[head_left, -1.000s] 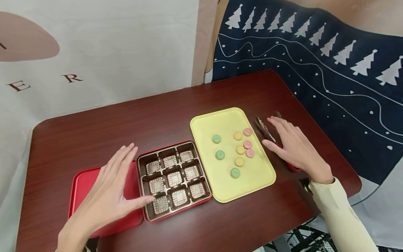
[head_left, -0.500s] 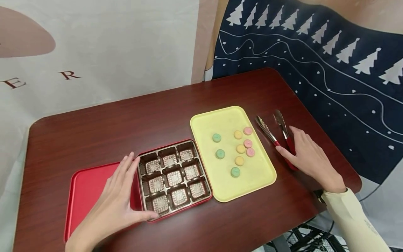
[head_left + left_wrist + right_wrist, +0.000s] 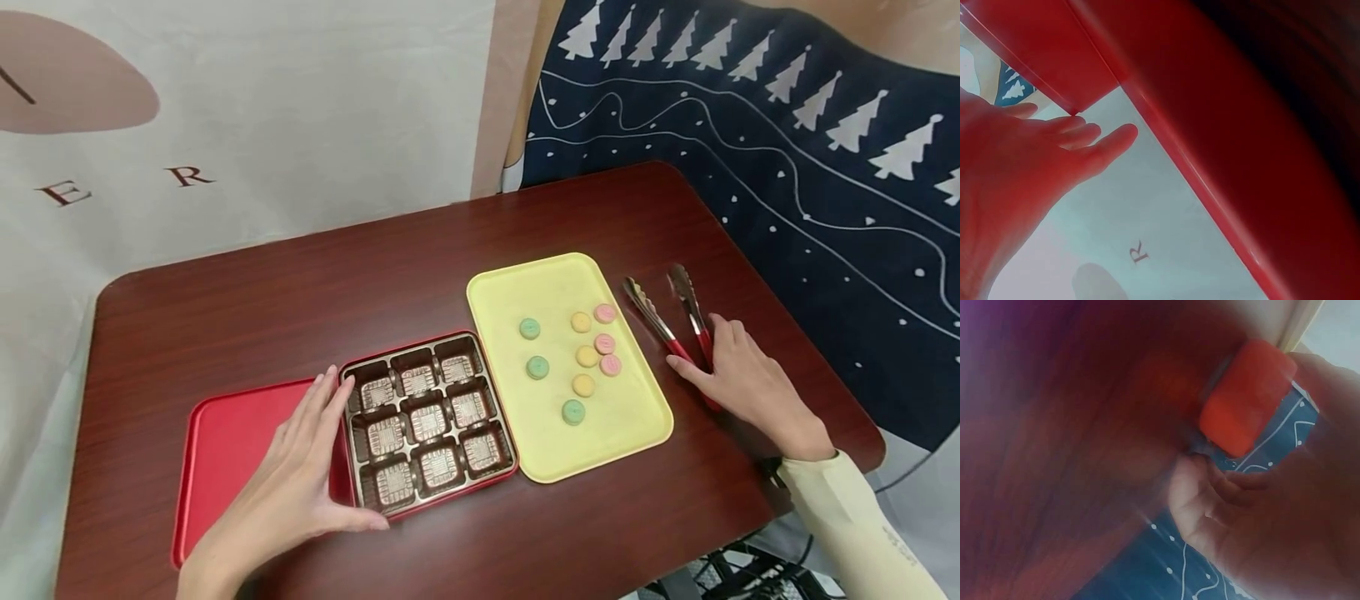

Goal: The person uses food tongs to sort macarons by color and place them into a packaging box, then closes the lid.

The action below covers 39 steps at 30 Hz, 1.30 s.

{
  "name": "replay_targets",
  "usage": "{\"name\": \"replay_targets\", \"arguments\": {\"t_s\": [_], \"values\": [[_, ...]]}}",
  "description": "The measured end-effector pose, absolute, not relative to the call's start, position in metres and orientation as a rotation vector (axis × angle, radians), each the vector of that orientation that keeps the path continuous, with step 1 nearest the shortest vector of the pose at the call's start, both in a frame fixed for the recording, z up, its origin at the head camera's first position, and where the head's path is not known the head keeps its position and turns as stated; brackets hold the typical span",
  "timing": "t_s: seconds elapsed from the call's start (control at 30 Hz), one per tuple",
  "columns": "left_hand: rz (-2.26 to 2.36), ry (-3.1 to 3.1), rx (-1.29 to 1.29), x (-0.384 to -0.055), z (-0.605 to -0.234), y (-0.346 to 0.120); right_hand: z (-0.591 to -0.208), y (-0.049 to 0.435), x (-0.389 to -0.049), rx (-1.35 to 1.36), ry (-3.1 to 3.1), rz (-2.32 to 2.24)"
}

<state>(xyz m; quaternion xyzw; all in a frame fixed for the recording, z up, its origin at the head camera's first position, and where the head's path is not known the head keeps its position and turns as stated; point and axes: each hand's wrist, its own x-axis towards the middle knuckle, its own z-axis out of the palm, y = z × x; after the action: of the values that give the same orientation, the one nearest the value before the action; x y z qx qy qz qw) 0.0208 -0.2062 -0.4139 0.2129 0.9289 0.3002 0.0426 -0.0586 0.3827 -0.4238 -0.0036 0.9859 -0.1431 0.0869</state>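
My left hand [image 3: 292, 475] lies along the left side of a red box [image 3: 427, 425] with a brown compartment insert. Its fingers are straight at the far left corner, its thumb by the near one. The left wrist view shows the hand [image 3: 1041, 150] beside the red wall of the box [image 3: 1210, 137]. My right hand [image 3: 757, 392] grips the red handles of metal tongs [image 3: 678, 321], thumb on one side and fingers on the other. The tongs' tips lie spread apart, pointing away. In the right wrist view, the red handle end [image 3: 1247, 400] shows between thumb and fingers.
A yellow tray [image 3: 540, 450] stands right of the box, bearing green macarons [image 3: 537, 367], yellow macarons [image 3: 582, 385] and pink macarons [image 3: 604, 313]. A red lid [image 3: 232, 442] lies left, partly under my left arm. The dark wooden table [image 3: 315, 292] meets fabric-covered walls.
My right hand has moved down and right from above the tongs onto their handles. My left hand has lowered to the box's left side. The view has shifted slightly.
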Motion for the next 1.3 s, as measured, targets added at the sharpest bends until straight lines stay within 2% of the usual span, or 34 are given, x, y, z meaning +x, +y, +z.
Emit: {"name": "replay_targets", "arguments": {"t_s": [0.5, 0.83, 1.07, 1.3], "values": [[0.881, 2.795, 0.618, 0.021, -0.41, -0.198, -0.422, 0.392, -0.056, -0.038, 2.917, -0.334], [0.881, 2.798, 0.634, 0.021, -0.409, -0.201, -0.413, 0.389, -0.042, -0.042, 2.968, -0.57], [0.879, 2.815, 0.642, 0.024, -0.41, -0.206, -0.397, 0.368, -0.03, -0.233, 3.051, -0.601], [0.883, 2.804, 0.624, 0.026, -0.409, -0.206, -0.391, 0.345, -0.024, -0.67, 3.096, -0.545]]}}
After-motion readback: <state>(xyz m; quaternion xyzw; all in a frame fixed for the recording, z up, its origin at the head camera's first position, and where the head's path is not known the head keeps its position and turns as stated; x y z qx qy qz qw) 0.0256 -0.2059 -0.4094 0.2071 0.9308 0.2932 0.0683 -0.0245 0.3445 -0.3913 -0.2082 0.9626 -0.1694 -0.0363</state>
